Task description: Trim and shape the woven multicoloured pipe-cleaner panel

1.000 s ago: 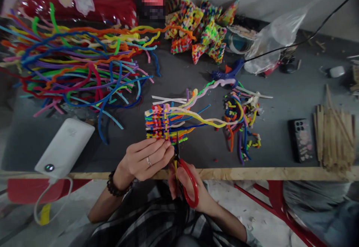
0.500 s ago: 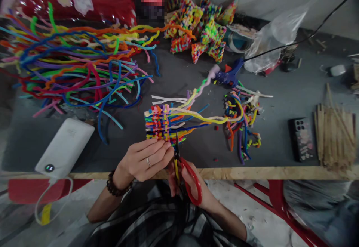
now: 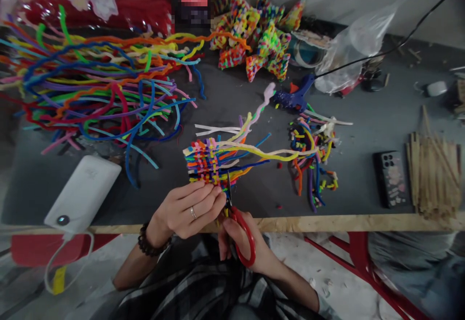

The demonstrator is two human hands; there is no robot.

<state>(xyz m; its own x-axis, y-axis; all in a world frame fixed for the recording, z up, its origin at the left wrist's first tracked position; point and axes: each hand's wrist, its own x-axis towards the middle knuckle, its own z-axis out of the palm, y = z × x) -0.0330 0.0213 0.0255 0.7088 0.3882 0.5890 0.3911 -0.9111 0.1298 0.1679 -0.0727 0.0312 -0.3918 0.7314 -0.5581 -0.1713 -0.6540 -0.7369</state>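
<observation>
Left hand (image 3: 189, 208): fingers pinched on the near edge of the woven mat (image 3: 206, 162); grip clasped on it; ring and bead bracelet on show
Right hand (image 3: 238, 242): just right of the left hand, nearer the person than the mat; grip clenched through the red loops of the scissors (image 3: 244, 235)
Scissors: blades point up at the mat's near right corner, in among the loose stems; blades look close together
Woven mat: lying on the grey counter (image 3: 327, 223), near its wooden front edge; yellow, pink and blue tails trail off to its right
Offcuts (image 3: 314, 160): heap of short coloured ends, right of the mat
Long pipe cleaners (image 3: 98, 87): big tangle, left of the mat and beyond it
Glue gun (image 3: 296, 98): blue, beyond the mat to the right
Power bank (image 3: 83, 191): white, left of the mat
Phone (image 3: 390, 179): well right of the mat; wooden sticks (image 3: 434, 177) further right again
</observation>
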